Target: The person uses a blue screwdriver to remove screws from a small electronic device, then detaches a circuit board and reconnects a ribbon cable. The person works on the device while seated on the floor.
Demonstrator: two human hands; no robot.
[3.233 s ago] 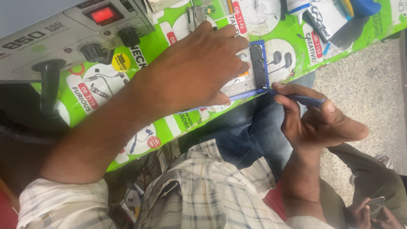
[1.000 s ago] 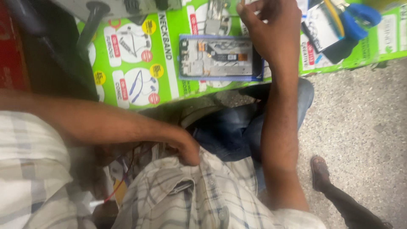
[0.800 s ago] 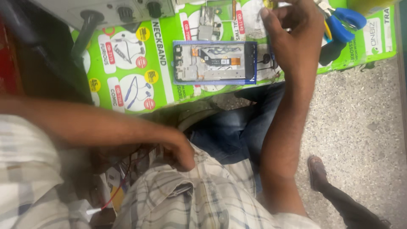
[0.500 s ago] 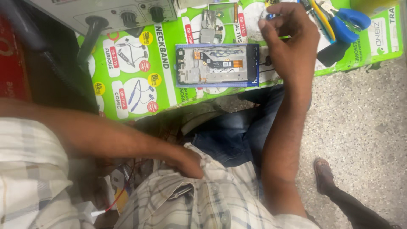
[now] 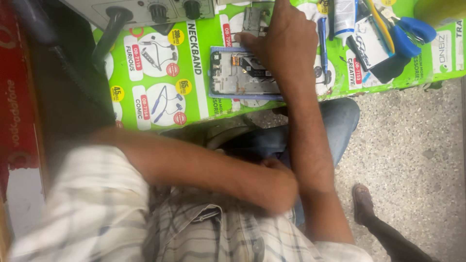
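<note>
An opened phone (image 5: pixel 238 75) with a blue frame lies on the green printed bench cover (image 5: pixel 160 102), its boards and parts exposed. My right hand (image 5: pixel 286 41) lies palm-down across the phone's right half, with the thumb at its top edge and the fingers stretched toward a small grey part (image 5: pixel 252 19) at the frame's top. A blue-handled screwdriver (image 5: pixel 322 36) lies loose just right of that hand. My left hand (image 5: pixel 279 189) is blurred, curled against my lap by the checked shirt, and nothing shows in it.
Blue-handled scissors (image 5: pixel 412 31), a white tube (image 5: pixel 344 17) and small tools crowd the bench's right end. A grey machine with knobs (image 5: pixel 145 9) and a black handle (image 5: pixel 109 29) stand at the top left. A red carton (image 5: pixel 19 97) is at the left. Another person's sandalled foot (image 5: pixel 364 204) is on the speckled floor.
My right hand has put down the blue screwdriver and come to rest on the phone. My left hand left the phone earlier and stays at my lap. The view has shifted.
</note>
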